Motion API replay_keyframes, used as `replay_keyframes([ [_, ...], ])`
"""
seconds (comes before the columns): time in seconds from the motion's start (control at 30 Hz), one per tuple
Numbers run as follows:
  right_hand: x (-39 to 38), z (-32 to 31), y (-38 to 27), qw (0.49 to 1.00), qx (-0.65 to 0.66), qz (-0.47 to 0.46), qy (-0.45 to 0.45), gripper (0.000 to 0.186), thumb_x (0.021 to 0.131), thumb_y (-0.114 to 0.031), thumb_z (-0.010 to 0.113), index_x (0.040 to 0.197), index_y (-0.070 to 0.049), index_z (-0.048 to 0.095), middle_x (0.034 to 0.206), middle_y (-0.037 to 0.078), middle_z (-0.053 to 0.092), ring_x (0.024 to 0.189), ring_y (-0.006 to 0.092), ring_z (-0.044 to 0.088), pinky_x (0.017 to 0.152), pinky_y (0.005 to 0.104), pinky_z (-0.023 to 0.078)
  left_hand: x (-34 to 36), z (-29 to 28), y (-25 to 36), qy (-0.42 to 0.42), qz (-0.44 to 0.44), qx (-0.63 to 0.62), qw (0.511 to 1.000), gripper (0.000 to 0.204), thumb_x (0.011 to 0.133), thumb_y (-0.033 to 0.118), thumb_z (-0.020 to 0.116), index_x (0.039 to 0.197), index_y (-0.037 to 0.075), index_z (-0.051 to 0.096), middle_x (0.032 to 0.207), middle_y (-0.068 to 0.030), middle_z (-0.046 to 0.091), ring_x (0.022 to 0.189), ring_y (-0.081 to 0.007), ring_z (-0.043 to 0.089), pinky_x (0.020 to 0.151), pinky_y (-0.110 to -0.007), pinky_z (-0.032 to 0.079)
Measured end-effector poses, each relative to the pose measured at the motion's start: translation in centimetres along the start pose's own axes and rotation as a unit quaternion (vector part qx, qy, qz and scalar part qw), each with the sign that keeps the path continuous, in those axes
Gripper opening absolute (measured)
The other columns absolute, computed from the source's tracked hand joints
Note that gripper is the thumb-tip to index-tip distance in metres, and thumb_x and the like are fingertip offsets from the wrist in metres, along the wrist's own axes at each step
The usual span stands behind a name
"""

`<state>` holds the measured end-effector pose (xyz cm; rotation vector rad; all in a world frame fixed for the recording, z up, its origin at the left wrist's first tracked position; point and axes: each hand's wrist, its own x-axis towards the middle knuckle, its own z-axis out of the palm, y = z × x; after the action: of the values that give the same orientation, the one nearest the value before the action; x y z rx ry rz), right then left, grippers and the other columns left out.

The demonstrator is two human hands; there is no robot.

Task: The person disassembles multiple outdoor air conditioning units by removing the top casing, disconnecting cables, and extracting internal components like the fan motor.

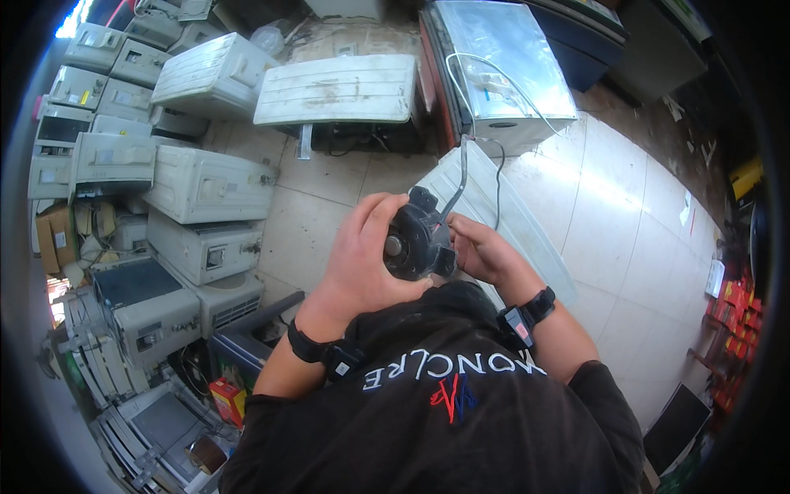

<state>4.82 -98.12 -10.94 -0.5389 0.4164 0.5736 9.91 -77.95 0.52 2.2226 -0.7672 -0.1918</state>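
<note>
A round black fan motor [418, 240] with a short metal shaft and mounting lugs is held up in front of my chest. My left hand [355, 253] wraps round its left side, thumb below and fingers above. A dark grey cable [462, 174] rises from the motor's upper right and bends over at the top. Close to where it comes out, my right hand [494, 253] has its fingers curled against the motor's right side. What those fingertips pinch is partly hidden behind the motor. Both wrists wear black straps with small boxes.
A pale panel [527, 247] lies beneath my hands. Several used air-conditioner units [210, 185] are stacked on the left, and another unit [333, 86] stands ahead. A shiny metal-topped cabinet [514, 58] with a white cord is at the far right. Red packages [736, 321] line the right edge.
</note>
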Motion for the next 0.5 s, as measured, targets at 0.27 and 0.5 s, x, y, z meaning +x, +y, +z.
replay_keyframes([
  [0.27, 1.0, -1.3, 1.5, 0.997, -0.072, -0.001, -0.006, 0.040, 0.103, -0.043, 0.046, 0.095, -0.006, 0.058, 0.085, 0.005, 0.057, 0.075, 0.0166, 0.054, 0.071, 0.0303, 0.045, 0.4, -0.1, -0.6, -0.004, 0.011, -0.038, 0.999, 0.095, 0.050, 0.029, 0.088, 0.132, 0.003, 0.048, 0.124, -0.0152, 0.054, 0.115, -0.0318, 0.054, 0.100, -0.040, 0.043],
  [0.5, -0.7, 0.8, 0.9, 0.998, -0.054, -0.018, -0.005, 0.041, 0.103, -0.041, 0.045, 0.087, -0.005, 0.057, 0.080, 0.005, 0.058, 0.072, 0.0157, 0.053, 0.069, 0.0296, 0.042, -0.7, 1.3, -4.5, 0.030, -0.186, -0.463, 0.866, 0.095, 0.054, 0.019, 0.090, 0.136, 0.004, 0.044, 0.121, -0.0078, 0.055, 0.114, -0.0215, 0.055, 0.100, -0.033, 0.044],
])
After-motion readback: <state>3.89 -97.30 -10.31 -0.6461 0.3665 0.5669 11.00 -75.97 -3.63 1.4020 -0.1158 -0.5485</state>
